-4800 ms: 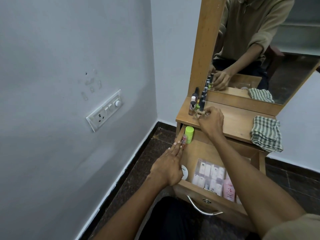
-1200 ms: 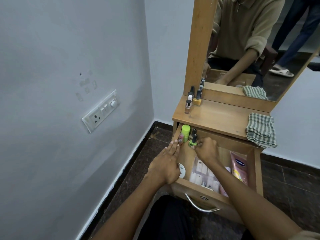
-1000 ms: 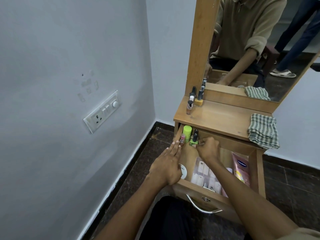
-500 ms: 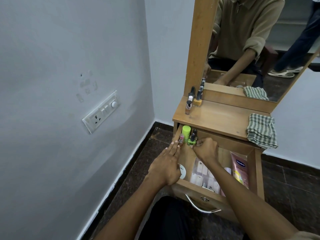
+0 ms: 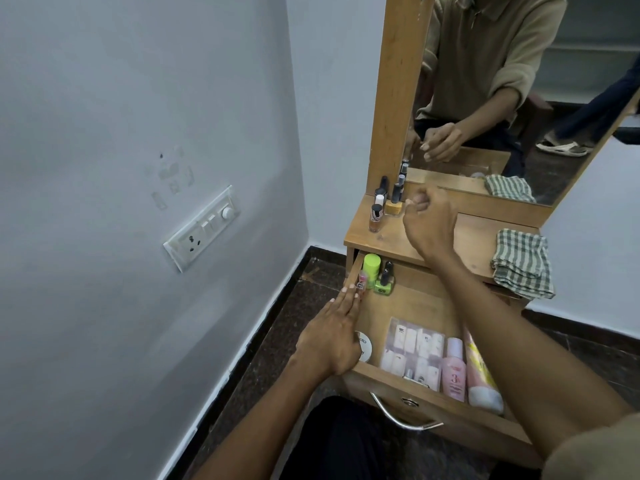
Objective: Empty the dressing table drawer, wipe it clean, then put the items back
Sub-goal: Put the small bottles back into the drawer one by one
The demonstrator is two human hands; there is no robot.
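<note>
I find the left hand (image 5: 330, 336) laid flat, fingers straight and together, along the left wall of the open drawer (image 5: 412, 299), apparently to steady it. The right hand (image 5: 427, 221) hangs over the tabletop (image 5: 474, 233) near the remaining nail polish bottles (image 5: 384, 206), fingers loosely curled on nothing visible. Returned items already stand in the drawer's back-left corner, so restocking looks partly done.

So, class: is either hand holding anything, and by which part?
Neither. The right hand hangs loosely curled above the tabletop; the left hand lies flat on the drawer edge.
</note>
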